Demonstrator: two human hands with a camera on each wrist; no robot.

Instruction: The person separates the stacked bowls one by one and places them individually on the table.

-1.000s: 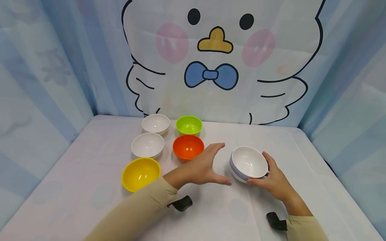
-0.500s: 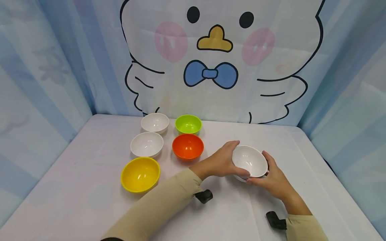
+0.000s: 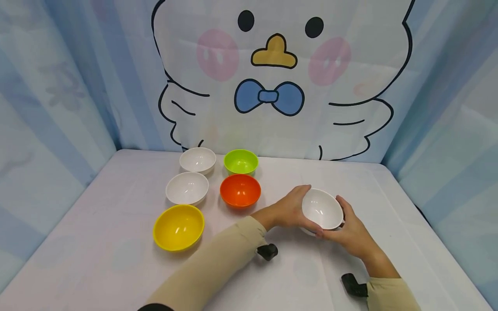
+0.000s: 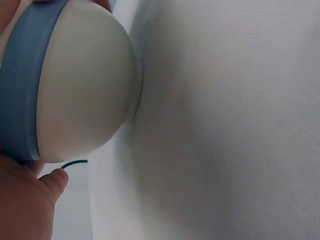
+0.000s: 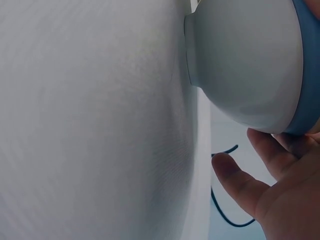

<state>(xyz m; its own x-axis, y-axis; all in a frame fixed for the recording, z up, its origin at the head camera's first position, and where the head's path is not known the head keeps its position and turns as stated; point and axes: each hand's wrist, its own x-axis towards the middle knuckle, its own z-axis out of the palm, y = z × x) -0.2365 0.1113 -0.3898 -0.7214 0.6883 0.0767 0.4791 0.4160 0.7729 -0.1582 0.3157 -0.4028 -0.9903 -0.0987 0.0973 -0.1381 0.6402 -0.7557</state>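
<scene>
A white bowl (image 3: 321,211) stands at the right of the table in the head view, held from both sides. My left hand (image 3: 288,211) grips its left side, thumb at the near rim and fingers at the far side. My right hand (image 3: 355,231) grips the opposite side, its thumb close to the left thumb. The wrist views show a blue band around the white outer wall (image 4: 90,85), with a foot below it at the cloth. I cannot tell whether the band belongs to one bowl or to a nested one. The right wrist view shows several fingers (image 5: 272,155) under the band.
Left of the hands are an orange bowl (image 3: 240,191), a green bowl (image 3: 241,162), a yellow bowl (image 3: 179,227), a nearer white bowl (image 3: 187,188) and a farther white bowl (image 3: 198,160). A white cloth (image 3: 97,242) covers the table; printed curtains (image 3: 272,134) enclose it.
My left hand has moved right from beside the orange bowl and taken hold of the white bowl's left side. My right hand keeps its grip there. The other bowls stand as before.
</scene>
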